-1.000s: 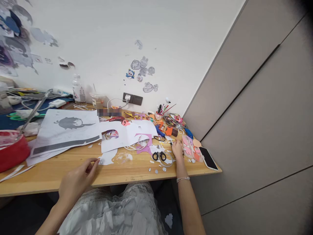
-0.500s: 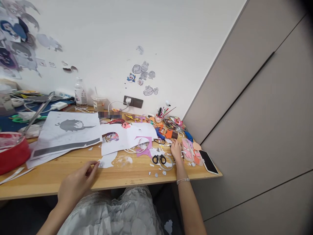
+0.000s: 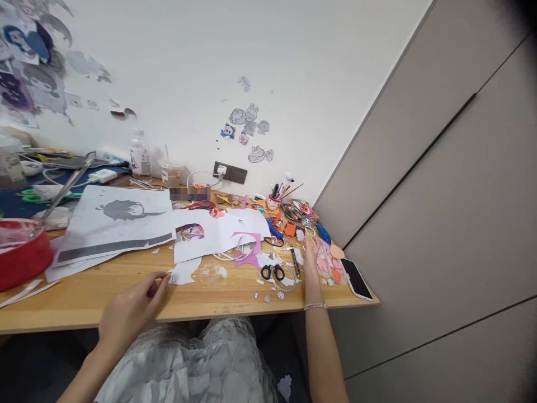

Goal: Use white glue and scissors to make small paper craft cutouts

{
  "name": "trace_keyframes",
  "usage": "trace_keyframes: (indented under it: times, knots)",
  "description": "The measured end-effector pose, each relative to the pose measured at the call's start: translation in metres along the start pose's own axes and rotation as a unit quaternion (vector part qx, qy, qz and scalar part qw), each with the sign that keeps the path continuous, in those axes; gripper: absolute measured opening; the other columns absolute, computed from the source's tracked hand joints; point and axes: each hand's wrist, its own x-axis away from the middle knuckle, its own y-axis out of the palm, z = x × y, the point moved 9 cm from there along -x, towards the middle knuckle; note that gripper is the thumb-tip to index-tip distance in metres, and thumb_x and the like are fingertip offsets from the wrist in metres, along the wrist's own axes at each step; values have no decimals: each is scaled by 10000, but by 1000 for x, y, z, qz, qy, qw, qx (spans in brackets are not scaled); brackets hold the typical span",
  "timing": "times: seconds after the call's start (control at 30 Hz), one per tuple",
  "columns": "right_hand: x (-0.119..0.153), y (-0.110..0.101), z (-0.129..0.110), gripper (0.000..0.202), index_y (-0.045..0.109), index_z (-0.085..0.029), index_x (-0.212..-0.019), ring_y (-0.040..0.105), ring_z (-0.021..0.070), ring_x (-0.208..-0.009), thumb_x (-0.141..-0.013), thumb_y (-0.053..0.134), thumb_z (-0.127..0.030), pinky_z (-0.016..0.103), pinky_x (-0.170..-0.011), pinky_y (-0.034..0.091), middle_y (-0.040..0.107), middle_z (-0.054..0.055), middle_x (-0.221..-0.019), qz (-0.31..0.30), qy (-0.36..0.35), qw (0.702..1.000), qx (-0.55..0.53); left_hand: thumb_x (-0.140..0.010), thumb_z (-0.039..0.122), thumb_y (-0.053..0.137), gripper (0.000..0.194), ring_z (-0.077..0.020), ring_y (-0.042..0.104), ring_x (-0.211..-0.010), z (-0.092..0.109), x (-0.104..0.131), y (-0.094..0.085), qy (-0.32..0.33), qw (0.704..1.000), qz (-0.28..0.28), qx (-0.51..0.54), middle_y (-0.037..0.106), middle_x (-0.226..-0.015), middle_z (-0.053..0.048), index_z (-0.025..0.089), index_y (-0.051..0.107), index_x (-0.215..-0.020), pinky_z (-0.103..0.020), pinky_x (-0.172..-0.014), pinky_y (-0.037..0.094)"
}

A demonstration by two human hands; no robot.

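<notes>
My left hand hovers over the front of the wooden table, thumb and index finger pinched on a small paper cutout. Beside those fingertips is a scrap of white paper. My right hand reaches in among the clutter at the right, next to the pink and orange cut pieces; its fingers point away from me, so what they hold, if anything, is hidden. Just left of it lies a dark pen. Black-handled scissors rest further left, near several tiny cutouts.
Printed sheets and a cut white sheet cover the middle. A red tub stands at left. At the back are a bottle, a cup and a pen pot. A phone lies at the right edge.
My right hand has moved slightly right and away from me, uncovering the dark pen. The brown piece beside the orange scrap no longer shows. My left hand keeps nearly the same place.
</notes>
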Motion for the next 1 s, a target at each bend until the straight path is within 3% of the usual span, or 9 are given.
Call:
trace_keyframes:
  times: [0.2,0.37,0.43,0.53,0.67,0.77,0.83,0.9,1.0]
  knots:
    - [12,3,-14,169,481,-221,-816,604,116,-691,-707,529,-341,293,-750,517,596,-19,-702,-85,56,975,-198,-820,470,412,310,-135,574,-581,-4,-1,0,6,999,20,24,618,-696,20,253,570,-976,-204,-467,287]
    - [44,30,-34,344,524,-228,-1016,598,117,-658,-692,604,-311,297,-716,521,598,-33,-675,-168,91,945,-264,-777,538,446,359,-116,531,-565,-2,0,-2,-2,985,53,163,563,-629,26,230,591,-891,-204,-520,354]
    - [73,44,-47,483,495,-229,-1113,600,118,-676,-663,666,-260,280,-713,511,614,-29,-705,-204,87,940,-259,-758,542,491,364,-108,512,-579,13,3,-2,15,965,43,260,554,-640,21,207,594,-857,-200,-550,383]
    - [137,68,-74,620,392,-255,-1242,607,112,-739,-695,682,-243,254,-732,494,637,-24,-807,-298,25,937,-180,-739,507,568,366,-98,481,-595,52,11,-8,68,930,-2,360,522,-682,13,184,582,-910,-192,-534,386]
    - [228,93,-95,602,333,-267,-1278,604,137,-880,-759,637,-264,309,-861,469,636,13,-951,-403,-15,904,-140,-743,425,615,407,-111,520,-728,98,25,-30,143,904,-45,400,564,-916,-44,183,541,-1061,-193,-562,418]
    - [276,107,-96,548,303,-262,-1294,600,151,-944,-816,570,-274,343,-906,458,627,43,-1045,-467,-11,877,-109,-795,388,560,238,-111,524,-708,109,39,-39,187,902,-99,376,584,-863,-45,173,591,-894,-196,-539,407]
    - [295,113,-95,521,289,-260,-1299,600,157,-971,-840,535,-274,360,-914,458,619,58,-1105,-500,-11,860,-100,-834,366,504,220,-108,518,-685,101,50,-39,199,906,-137,346,586,-807,-38,170,591,-783,-201,-548,404]
    - [304,115,-95,501,294,-258,-1299,590,163,-1009,-851,517,-264,368,-921,458,599,72,-1157,-518,-29,850,-90,-848,354,483,222,-108,518,-685,80,58,-42,190,916,-142,324,585,-785,-31,173,581,-764,-207,-583,414]
    - [299,111,-93,446,352,-247,-1273,572,172,-1046,-856,509,-261,365,-929,454,574,90,-1188,-505,-62,859,-51,-830,376,497,223,-116,527,-723,27,52,-64,157,947,-71,271,591,-788,-19,174,568,-769,-215,-662,432]
